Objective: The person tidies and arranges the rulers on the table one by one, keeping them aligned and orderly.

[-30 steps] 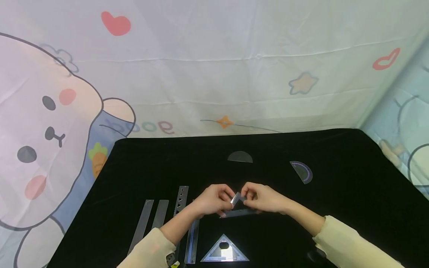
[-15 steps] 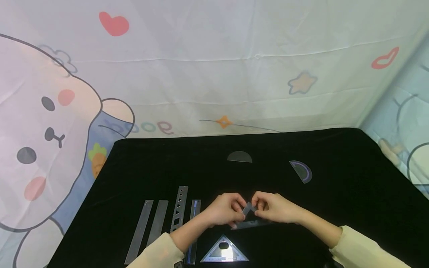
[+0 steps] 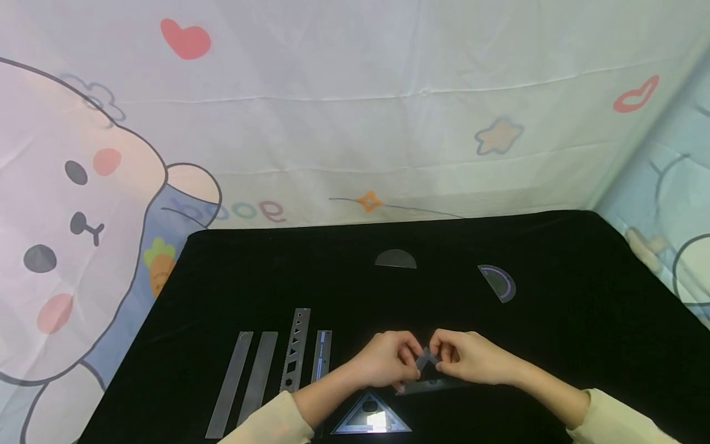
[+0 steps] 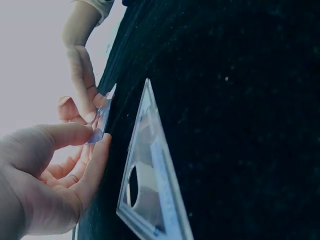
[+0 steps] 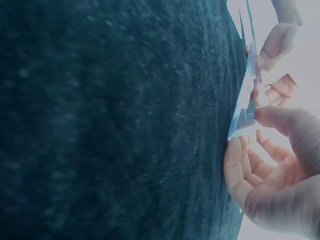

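Note:
Both hands hold a clear plastic set square by its two slanted sides, its long edge towards the person. My left hand pinches the left side between thumb and fingers. On the other side, my right hand pinches likewise. In the left wrist view the set square shows edge-on, low above the black cloth; I cannot tell whether it touches. The right wrist view has the thumb on top of the set square and fingers beneath. Another clear set square with an oval hole lies nearer the person.
Several rulers lie side by side at left, among them a plain ruler, one with cut-out shapes and a blue-marked one. Farther back lie a clear protractor and a purple-marked protractor. A printed curtain hangs behind the table.
Both hands have moved right and towards the person, carrying the set square with them. The rulers at left are less covered by the left arm. The other set square and the protractors stay put.

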Demonstrator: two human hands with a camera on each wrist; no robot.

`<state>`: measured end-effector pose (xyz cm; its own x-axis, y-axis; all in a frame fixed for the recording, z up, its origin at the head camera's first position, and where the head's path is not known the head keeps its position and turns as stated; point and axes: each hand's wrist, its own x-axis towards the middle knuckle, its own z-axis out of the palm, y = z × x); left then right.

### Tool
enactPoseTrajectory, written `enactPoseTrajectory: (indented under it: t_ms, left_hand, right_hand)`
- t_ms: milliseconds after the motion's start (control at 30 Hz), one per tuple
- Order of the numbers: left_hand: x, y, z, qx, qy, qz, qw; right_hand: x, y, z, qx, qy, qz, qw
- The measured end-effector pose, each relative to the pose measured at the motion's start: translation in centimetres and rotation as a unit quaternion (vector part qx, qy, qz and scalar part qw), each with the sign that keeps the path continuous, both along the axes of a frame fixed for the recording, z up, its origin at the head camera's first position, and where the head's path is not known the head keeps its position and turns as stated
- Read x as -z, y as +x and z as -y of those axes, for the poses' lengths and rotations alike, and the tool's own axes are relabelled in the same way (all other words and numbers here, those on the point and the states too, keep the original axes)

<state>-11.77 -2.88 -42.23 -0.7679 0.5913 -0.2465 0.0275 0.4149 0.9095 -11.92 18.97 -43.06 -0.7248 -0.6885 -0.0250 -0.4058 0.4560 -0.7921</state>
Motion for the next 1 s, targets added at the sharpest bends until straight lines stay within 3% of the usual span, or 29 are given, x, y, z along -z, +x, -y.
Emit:
enactPoseTrajectory:
  t_ms: [533, 1000]
  left_hand:
    - [0.0, 1.8, -1.6, 0.028, -0.034, -0.040, 0.9982]
    - [-0.1, 2.4, -2.6, 0.043, -0.060, -0.087, 0.9935]
  right_hand:
    - [0.0, 2.1, -1.3, 0.006, 0.027, -0.010, 0.9996]
    - [-0.4, 2.9, -2.2, 0.020, 0.045, 0.000, 0.9988]
